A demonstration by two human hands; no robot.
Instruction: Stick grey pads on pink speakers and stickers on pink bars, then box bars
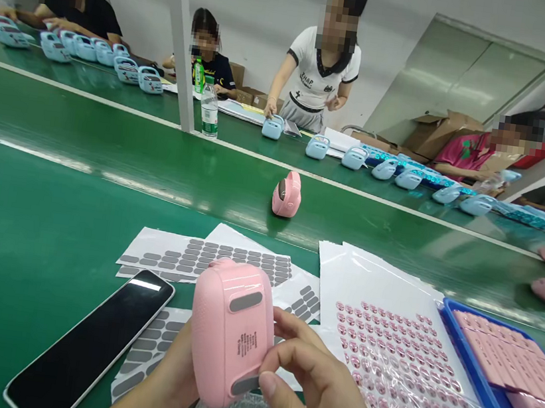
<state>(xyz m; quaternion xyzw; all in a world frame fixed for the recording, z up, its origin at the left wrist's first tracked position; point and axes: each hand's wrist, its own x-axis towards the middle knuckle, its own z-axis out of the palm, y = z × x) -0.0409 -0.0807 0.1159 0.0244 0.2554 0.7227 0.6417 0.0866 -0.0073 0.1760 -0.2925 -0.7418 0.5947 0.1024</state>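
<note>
My left hand (175,372) is wrapped round the back of a pink plastic device (208,329), its fingers mostly hidden behind it. The device is held up with its underside towards me, showing small printed text and a grey oval pad (246,301) near the top. At the underside's lower end lies a second grey oval pad (245,384). Thumb and forefinger of my right hand (314,383) pinch at that lower pad's right end. Sheets of grey oval pads (176,251) lie behind and below the device.
A black-screened phone (91,341) lies left. To the right are a sheet of round pink stickers (390,340) and a blue tray (475,378) of pink parts. Another pink device (287,196) stands on the green conveyor belt (226,178). Several people work beyond, beside light-blue devices (317,146).
</note>
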